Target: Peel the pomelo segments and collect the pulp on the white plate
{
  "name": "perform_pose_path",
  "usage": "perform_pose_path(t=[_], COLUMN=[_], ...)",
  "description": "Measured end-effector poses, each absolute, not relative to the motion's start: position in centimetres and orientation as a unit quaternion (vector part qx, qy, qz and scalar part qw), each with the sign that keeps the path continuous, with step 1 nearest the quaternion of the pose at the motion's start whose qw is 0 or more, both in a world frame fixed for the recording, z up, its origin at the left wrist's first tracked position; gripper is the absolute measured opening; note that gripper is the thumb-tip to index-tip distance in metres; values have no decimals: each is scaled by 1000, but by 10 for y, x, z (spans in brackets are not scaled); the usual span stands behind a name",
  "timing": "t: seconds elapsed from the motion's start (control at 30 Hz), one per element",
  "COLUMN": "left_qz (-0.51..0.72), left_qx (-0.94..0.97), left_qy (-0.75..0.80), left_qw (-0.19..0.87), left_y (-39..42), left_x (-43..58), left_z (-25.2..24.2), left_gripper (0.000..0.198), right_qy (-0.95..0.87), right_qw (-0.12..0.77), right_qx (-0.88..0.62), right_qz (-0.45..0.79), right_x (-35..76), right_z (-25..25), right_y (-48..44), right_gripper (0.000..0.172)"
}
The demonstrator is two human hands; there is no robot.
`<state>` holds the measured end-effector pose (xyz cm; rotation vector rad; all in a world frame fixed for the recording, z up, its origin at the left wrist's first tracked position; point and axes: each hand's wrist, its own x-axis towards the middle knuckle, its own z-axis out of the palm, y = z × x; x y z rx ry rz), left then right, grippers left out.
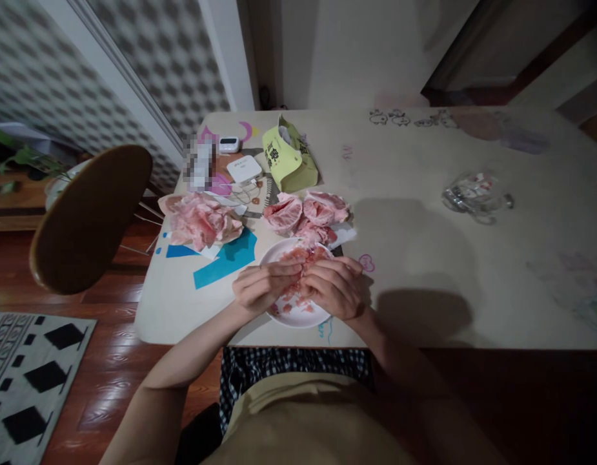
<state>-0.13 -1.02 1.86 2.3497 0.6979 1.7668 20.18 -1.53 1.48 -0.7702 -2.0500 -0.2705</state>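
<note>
My left hand (265,284) and my right hand (335,285) meet over a white plate (313,318), fingers pinched together. Between the fingertips is a piece of pink fruit flesh, mostly hidden, that looks like pomelo. Loose pieces of pomelo flesh (289,302) lie scattered on the plate below and around the hands. Just behind the plate sit large pomelo segments (284,214), pink with pale membrane on them. To the left, a heap of pinkish peel and membrane (201,221) rests on papers.
Blue paper (226,259) lies left of the plate. Farther back are a yellow-green cap-like paper item (289,155), a white square device (244,169) with a cable and a small white gadget (229,144). A clear glass vessel (475,194) stands right. A brown chair (92,219) is at the left.
</note>
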Motion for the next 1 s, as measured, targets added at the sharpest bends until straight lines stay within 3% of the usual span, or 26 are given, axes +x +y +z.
perform_pose_path(t=[0.4,0.6,0.9,1.0], left_qz=[611,612,595,586], left_qx=[751,754,779,785], left_qy=[204,227,192,196], left_qw=[147,68,49,36], left_y=[-12,-13,-13,-15], left_x=[-5,-7,-8,-10], left_z=[5,-2,6,7], left_gripper=[7,8,14,16], right_qy=[-790,-788,-780,-790], right_qw=[530,520,514,484], right_qx=[-294,-314,-318,-357], right_qz=[-93,-97,-164,-122], right_x=[193,195,193,195], right_z=[34,36,30,30], right_y=[-15,-16,-22,-25], right_gripper=[5,13,13,13])
